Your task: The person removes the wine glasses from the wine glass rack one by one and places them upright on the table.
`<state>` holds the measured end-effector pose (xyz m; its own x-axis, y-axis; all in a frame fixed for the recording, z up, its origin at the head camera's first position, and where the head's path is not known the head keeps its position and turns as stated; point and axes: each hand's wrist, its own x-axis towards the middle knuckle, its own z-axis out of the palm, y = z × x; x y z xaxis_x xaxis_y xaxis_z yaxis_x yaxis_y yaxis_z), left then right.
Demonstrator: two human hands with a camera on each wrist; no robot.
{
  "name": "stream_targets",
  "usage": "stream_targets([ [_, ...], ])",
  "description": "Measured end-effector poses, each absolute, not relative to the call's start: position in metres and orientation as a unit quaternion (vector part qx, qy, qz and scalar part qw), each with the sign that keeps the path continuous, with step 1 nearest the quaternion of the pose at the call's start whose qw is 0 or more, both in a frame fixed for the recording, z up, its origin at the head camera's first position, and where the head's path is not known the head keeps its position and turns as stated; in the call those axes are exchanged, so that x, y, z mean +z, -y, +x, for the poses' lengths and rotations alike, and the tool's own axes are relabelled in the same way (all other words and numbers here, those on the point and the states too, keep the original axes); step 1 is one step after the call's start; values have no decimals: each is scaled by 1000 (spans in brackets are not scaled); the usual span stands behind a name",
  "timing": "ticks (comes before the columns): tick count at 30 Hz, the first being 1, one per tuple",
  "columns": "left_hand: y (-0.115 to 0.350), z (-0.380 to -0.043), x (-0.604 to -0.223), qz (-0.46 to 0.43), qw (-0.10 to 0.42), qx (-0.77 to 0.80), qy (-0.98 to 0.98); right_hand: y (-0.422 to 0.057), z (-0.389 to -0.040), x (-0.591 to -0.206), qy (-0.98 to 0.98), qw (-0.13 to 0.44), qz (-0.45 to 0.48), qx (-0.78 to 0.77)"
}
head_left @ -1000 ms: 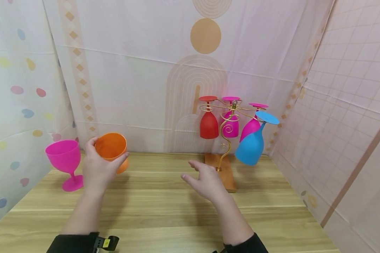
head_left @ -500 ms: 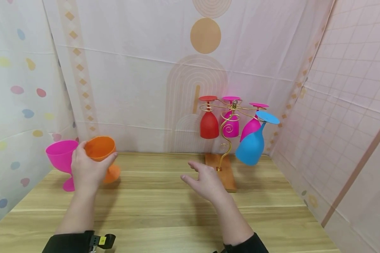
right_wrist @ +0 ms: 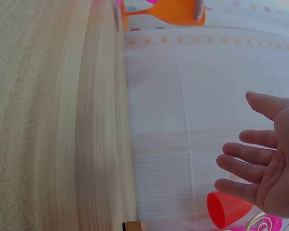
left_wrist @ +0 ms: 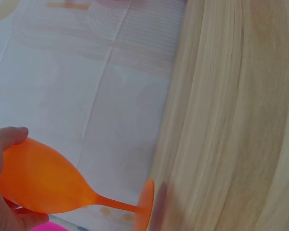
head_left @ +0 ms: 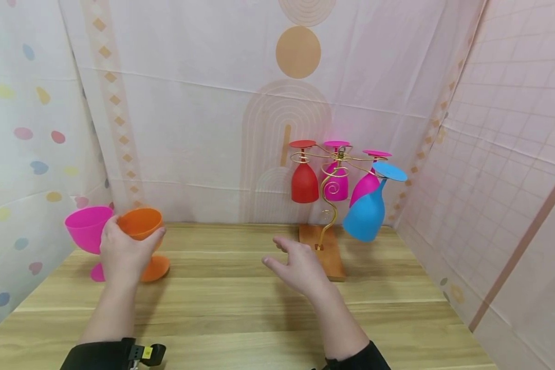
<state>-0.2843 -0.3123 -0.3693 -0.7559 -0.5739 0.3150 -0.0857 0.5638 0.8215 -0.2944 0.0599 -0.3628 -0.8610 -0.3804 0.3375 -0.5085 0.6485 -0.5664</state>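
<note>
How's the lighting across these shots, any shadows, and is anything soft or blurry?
Head: bright, with soft shadows beside the left forearm and right forearm on the table; left wrist: dimmer, a shadow by the orange goblet; right wrist: hazy, table grain soft.

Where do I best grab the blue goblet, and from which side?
Likely around the bowl of the blue goblet, from the front right with the right hand: it hangs tilted from the rack, foot up, bowl unobstructed in front, while a pink goblet sits behind.
</note>
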Motion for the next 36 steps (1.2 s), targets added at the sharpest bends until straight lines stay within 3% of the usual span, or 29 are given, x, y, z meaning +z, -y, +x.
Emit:
stream_targets([
  [36,330,-284,-382,233,215,-376,871,-59,-291,-362,901,84,239,353],
])
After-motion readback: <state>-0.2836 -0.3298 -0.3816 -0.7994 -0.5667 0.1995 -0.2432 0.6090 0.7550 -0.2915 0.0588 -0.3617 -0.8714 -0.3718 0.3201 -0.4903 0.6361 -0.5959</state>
